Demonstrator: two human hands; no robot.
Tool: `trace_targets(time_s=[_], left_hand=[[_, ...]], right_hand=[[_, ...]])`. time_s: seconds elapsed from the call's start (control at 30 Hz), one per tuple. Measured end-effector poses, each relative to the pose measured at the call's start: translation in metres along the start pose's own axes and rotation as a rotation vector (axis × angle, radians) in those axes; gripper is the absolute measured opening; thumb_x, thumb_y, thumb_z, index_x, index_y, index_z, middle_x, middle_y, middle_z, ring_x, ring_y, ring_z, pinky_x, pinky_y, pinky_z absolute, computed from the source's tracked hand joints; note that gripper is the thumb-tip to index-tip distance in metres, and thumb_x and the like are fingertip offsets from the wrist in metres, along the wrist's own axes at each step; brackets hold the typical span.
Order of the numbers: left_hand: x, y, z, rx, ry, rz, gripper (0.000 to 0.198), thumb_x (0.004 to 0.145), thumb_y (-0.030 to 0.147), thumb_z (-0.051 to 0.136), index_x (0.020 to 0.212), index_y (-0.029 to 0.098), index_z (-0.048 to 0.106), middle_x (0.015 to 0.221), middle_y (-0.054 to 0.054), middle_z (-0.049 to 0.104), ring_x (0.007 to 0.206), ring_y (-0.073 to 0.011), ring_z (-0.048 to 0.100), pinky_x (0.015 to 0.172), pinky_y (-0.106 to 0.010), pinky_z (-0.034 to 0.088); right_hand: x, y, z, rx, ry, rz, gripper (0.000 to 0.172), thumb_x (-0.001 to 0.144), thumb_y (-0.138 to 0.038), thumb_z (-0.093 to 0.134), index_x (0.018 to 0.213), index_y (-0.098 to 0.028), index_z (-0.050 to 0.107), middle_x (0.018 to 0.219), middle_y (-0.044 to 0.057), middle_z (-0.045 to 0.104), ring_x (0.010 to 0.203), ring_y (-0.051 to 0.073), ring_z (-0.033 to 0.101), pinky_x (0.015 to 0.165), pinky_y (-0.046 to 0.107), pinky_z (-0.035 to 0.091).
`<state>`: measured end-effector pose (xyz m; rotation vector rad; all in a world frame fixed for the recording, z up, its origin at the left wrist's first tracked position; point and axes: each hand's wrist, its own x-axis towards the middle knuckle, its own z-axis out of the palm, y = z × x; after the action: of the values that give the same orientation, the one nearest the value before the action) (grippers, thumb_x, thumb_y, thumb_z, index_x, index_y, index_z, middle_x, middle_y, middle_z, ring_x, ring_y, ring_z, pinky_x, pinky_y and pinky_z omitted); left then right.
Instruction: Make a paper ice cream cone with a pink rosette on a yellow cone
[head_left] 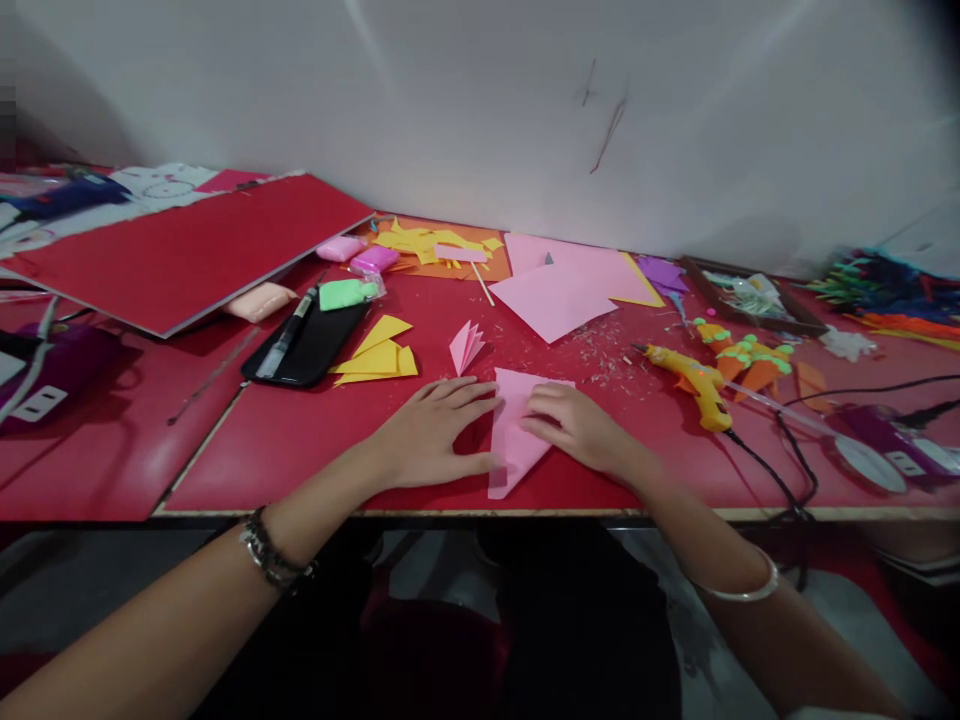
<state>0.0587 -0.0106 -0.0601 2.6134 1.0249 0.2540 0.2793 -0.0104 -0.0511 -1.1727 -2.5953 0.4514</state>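
So the pink folded paper (512, 425) sits right between the hands: 3 o'clock from the left hand (435, 437), which is spread wide with fingertips at its edge, and 9 o'clock from the right hand (571, 425), fingers curled in narrow over it. Can't tell if they're pinching. Pink fan-folded piece (466, 347) at the paper's 11 o'clock.

A grey wall (465, 120) stands behind the red table (277, 450).
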Motion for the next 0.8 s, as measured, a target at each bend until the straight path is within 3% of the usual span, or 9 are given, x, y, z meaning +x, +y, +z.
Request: trace_targets(time_s=[0.17, 0.3, 0.5, 0.8], left_hand=[[0.003, 0.008, 0.005, 0.016, 0.101, -0.043, 0.070, 0.073, 0.066, 0.035, 0.127, 0.020, 0.036, 0.133, -0.006, 0.038, 0.124, -0.0231, 0.028, 0.102, -0.039, 0.021], [0.004, 0.009, 0.008, 0.039, 0.113, -0.036, 0.073, 0.072, 0.067, 0.036, 0.127, 0.019, 0.035, 0.133, -0.007, 0.038, 0.122, -0.0238, 0.029, 0.102, -0.039, 0.021], [0.003, 0.008, 0.008, 0.067, 0.114, -0.038, 0.079, 0.072, 0.067, 0.036, 0.131, 0.016, 0.026, 0.136, -0.007, 0.034, 0.123, -0.0228, 0.028, 0.102, -0.038, 0.022], [0.004, 0.008, 0.009, 0.086, 0.106, -0.042, 0.078, 0.072, 0.065, 0.037, 0.132, 0.016, 0.025, 0.136, -0.007, 0.034, 0.123, -0.0229, 0.027, 0.102, -0.038, 0.022]], right_hand=[[0.004, -0.004, 0.007, -0.016, 0.113, 0.079, 0.021, 0.084, -0.034, 0.044, 0.078, -0.017, 0.056, 0.080, 0.003, 0.061, 0.075, 0.014, 0.052, 0.068, 0.026, 0.036], [0.006, -0.004, 0.013, -0.061, 0.166, 0.110, 0.021, 0.083, -0.034, 0.045, 0.075, -0.017, 0.055, 0.076, 0.002, 0.061, 0.073, 0.014, 0.053, 0.067, 0.025, 0.036], [0.007, -0.004, 0.017, -0.160, 0.146, 0.104, 0.023, 0.085, -0.033, 0.042, 0.079, -0.018, 0.057, 0.080, 0.003, 0.063, 0.076, 0.015, 0.054, 0.066, 0.025, 0.035], [0.011, -0.002, 0.018, -0.176, 0.153, 0.128, 0.028, 0.085, -0.038, 0.039, 0.076, -0.018, 0.058, 0.078, 0.002, 0.064, 0.071, 0.013, 0.054, 0.060, 0.024, 0.032]])
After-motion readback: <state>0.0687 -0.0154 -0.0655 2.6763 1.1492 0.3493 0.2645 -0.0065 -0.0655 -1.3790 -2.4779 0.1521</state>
